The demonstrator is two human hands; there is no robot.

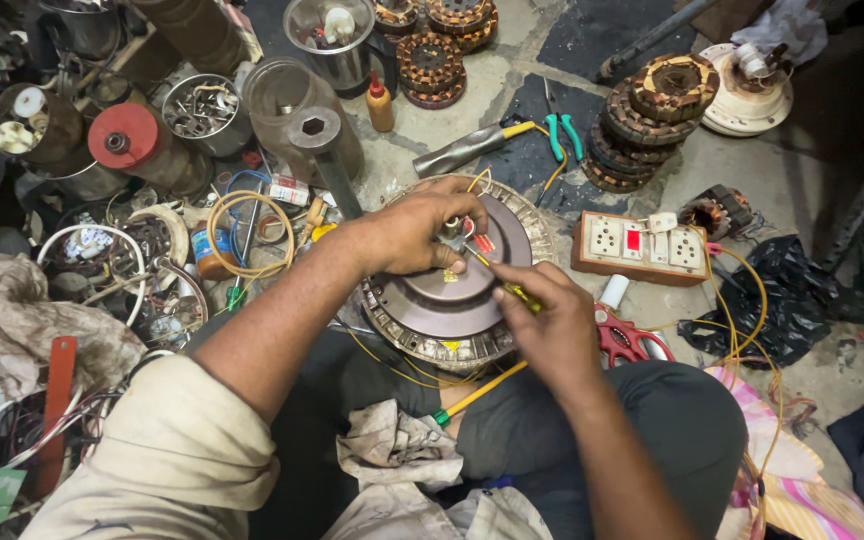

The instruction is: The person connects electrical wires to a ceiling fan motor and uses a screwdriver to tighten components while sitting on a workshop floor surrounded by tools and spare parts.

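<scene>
1. Work piece: a round brown-grey metal fan motor housing with a ribbed silver rim [452, 290] rests on the person's lap and against the stone floor [512, 80], flat face up, directly under both hands.
2. Left hand [414, 232]: lies over the upper centre of the housing, fingers curled down onto the hub. Its grip is closed around the hub area and appears to pinch small red-tipped wire ends [482, 242]; exactly what sits between the fingertips cannot be told.
3. Right hand [552, 325]: grip closed on a thin yellow-handled screwdriver or probe [512, 290], tip pointing up-left toward the hub, just beside the left fingertips.
4. Progress, judged: the housing cover is in place and the thin yellow lead wires [512, 375] trail out from the rim, loose. Work seems to be mid-way, at the wiring or fastening around the hub; nothing shows the leads connected to anything.
5. Position relative to grip: the hub sits between the two hands, touching the left, near the tool tip in the right.
6. Surroundings: white-and-brown socket board with red switch [640, 245] to the right; red-handled pliers [624, 340] just beside the right wrist; stacked copper-wound stators [652, 110] beyond.
</scene>
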